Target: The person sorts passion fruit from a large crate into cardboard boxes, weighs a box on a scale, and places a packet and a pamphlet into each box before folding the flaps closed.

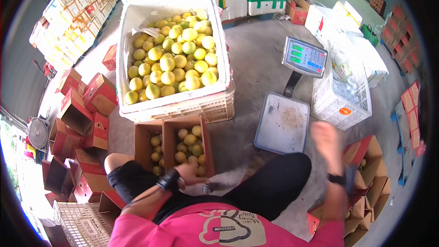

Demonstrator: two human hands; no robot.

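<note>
Left hand is resting at the near rim of the open carton, fingers curled; I cannot tell whether it is gripping anything. The carton is sitting between the person's knees, partly filled with yellow-green fruit. Right hand is hovering open and empty (blurred) just beside the scale platform. The white crate, heaped with the same fruit, is standing just behind the carton. Red cartons are lying at the left.
</note>
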